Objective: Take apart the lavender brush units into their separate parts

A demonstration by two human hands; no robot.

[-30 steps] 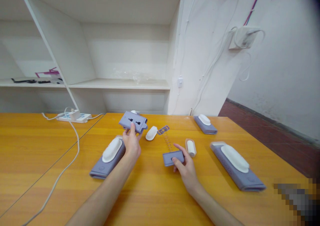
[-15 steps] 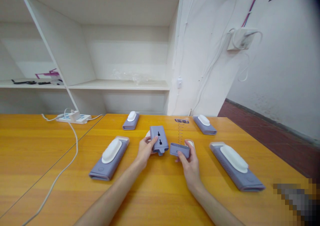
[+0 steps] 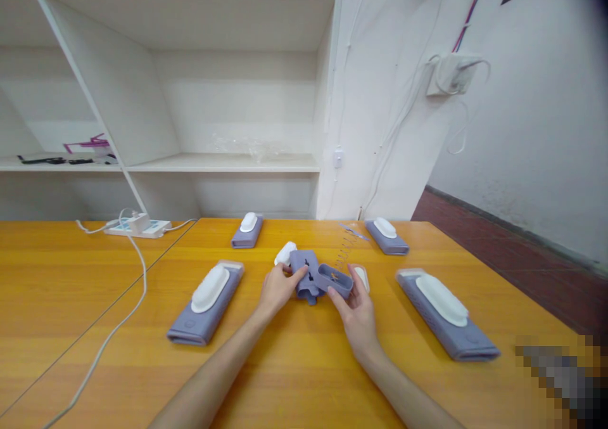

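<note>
My left hand [image 3: 281, 284] grips a purple-grey plastic case [image 3: 304, 267] with two dark keyhole slots and a small tab at its lower end. A white rounded piece [image 3: 285, 253] shows just behind the case. Between thumb and fingers of my right hand [image 3: 355, 308] is a hollow purple-grey cap [image 3: 335, 280], its open side tilted up. The cap overlaps the case's right edge; whether they touch, I cannot tell. Behind the cap a thin coil spring [image 3: 346, 249] runs toward a narrow purple strip [image 3: 354, 232]. Beside my right fingers shows a pale rounded piece [image 3: 361, 278].
Similar purple-grey units with white tops stand around: near left [image 3: 205, 305], near right [image 3: 446, 315], far left [image 3: 247, 231], far right [image 3: 387, 236]. A power strip [image 3: 142, 227] with a white cable [image 3: 142, 289] lies left. White shelving [image 3: 223, 163] rises behind the wooden table [image 3: 294, 378].
My right hand has brought the cap left against or over the case's edge and tipped its opening toward me. The spring and strip now slant; more of the white piece shows.
</note>
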